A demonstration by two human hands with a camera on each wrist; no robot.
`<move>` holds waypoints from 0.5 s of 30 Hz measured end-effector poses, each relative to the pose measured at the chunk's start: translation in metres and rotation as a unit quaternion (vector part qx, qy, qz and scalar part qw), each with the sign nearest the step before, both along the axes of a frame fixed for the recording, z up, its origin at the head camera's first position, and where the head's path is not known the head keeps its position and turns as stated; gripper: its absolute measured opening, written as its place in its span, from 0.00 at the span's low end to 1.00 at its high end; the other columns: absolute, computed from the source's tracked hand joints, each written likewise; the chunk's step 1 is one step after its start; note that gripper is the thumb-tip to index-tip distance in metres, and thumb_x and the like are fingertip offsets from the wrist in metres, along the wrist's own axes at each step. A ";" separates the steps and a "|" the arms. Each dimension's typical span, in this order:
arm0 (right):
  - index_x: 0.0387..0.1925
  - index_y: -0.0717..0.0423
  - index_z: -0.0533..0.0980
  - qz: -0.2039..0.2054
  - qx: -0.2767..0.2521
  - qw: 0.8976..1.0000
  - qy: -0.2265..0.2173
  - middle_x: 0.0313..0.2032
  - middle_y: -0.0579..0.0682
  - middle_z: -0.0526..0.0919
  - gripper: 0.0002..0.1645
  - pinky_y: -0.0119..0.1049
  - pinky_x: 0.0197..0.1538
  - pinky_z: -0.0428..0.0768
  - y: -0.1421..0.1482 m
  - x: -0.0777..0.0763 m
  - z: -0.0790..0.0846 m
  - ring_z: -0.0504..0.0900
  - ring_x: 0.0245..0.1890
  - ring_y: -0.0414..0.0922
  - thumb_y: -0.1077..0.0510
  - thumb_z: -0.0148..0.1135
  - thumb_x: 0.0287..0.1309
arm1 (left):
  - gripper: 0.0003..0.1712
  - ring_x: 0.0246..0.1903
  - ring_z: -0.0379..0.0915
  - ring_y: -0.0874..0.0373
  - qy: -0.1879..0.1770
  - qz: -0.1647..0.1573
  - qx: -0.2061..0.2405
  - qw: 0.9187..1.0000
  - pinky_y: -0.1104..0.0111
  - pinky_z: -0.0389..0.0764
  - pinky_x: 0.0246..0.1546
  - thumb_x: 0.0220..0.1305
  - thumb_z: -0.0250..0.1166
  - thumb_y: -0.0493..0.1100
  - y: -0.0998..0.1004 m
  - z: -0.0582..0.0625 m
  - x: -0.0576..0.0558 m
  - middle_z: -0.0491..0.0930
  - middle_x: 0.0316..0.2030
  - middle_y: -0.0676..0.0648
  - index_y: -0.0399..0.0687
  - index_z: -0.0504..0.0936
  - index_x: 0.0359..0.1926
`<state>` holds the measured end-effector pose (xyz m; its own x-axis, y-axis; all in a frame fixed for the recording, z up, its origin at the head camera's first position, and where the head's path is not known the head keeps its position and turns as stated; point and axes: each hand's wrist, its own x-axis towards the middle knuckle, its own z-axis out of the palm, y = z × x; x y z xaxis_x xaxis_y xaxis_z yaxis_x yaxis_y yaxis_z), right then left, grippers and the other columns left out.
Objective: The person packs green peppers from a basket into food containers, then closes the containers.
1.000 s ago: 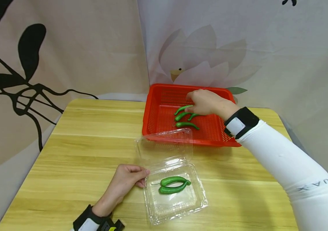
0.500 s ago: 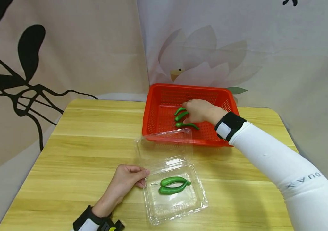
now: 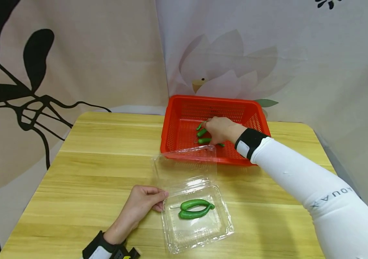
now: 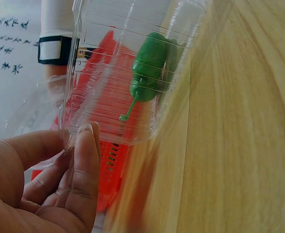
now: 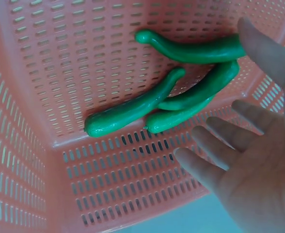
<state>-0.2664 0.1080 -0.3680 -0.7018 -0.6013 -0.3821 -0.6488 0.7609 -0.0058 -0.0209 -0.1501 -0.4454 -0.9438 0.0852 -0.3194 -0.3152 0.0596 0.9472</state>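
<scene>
My left hand (image 3: 145,201) pinches the left edge of an open clear plastic clamshell box (image 3: 196,232) between thumb and fingers. Two green chili peppers (image 3: 194,215) lie side by side in its lower half; in the left wrist view, a green pepper (image 4: 150,63) with a thin stem shows through the wall. My right hand (image 3: 221,129) reaches down into a red perforated plastic basket (image 3: 169,135), partly covering the peppers there. From the right wrist, its fingers are spread and uncurled, with the thumb (image 5: 263,51) at the end of the nearest curved green pepper (image 5: 196,51). Several peppers lie together on the basket floor.
The clamshell's raised lid (image 3: 185,169) overlaps the basket's front rim in the head view. Both stand on a light wooden table (image 3: 106,151). Behind it hangs a printed cloth (image 3: 106,54) with plant and flower patterns.
The right hand has come nearer and lower inside the basket, from the back peppers over to the front one. The left hand and the clamshell stay as they were.
</scene>
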 end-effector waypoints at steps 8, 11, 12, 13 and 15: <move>0.58 0.56 0.81 0.013 0.008 1.000 0.000 0.56 0.57 0.84 0.27 0.52 0.61 0.82 -0.006 0.002 -0.006 0.81 0.57 0.54 0.58 0.77 0.57 | 0.12 0.20 0.81 0.58 -0.005 0.006 0.000 1.000 0.69 0.87 0.25 0.65 0.73 0.36 -0.001 0.001 0.001 0.84 0.22 0.43 0.26 0.88 0.39; 0.57 0.57 0.81 0.019 0.013 1.000 0.006 0.54 0.57 0.84 0.25 0.52 0.62 0.82 -0.006 0.003 -0.009 0.80 0.57 0.55 0.60 0.76 0.58 | 0.12 0.21 0.81 0.58 -0.003 0.004 0.002 1.000 0.69 0.87 0.26 0.65 0.74 0.36 -0.002 0.000 0.001 0.84 0.22 0.43 0.25 0.88 0.39; 0.56 0.57 0.81 0.021 0.015 1.000 0.008 0.52 0.56 0.85 0.24 0.52 0.62 0.82 -0.006 0.003 -0.010 0.81 0.56 0.54 0.60 0.76 0.58 | 0.12 0.21 0.81 0.58 -0.003 0.005 0.003 1.000 0.69 0.87 0.26 0.65 0.74 0.36 -0.002 0.000 0.001 0.84 0.22 0.43 0.25 0.88 0.39; 0.54 0.57 0.81 0.026 0.016 0.999 0.010 0.50 0.56 0.85 0.22 0.51 0.62 0.82 -0.006 0.003 -0.011 0.81 0.55 0.54 0.60 0.76 0.58 | 0.12 0.21 0.81 0.58 -0.003 0.005 0.003 1.000 0.69 0.87 0.26 0.65 0.74 0.36 -0.002 0.000 0.001 0.84 0.22 0.43 0.25 0.88 0.39; 0.51 0.57 0.82 0.031 0.019 0.999 0.015 0.47 0.54 0.86 0.20 0.51 0.62 0.82 -0.007 0.001 -0.014 0.82 0.54 0.54 0.61 0.76 0.58 | 0.13 0.21 0.81 0.59 -0.004 0.006 0.004 1.000 0.69 0.87 0.26 0.65 0.74 0.36 -0.003 0.000 0.001 0.84 0.22 0.43 0.24 0.88 0.38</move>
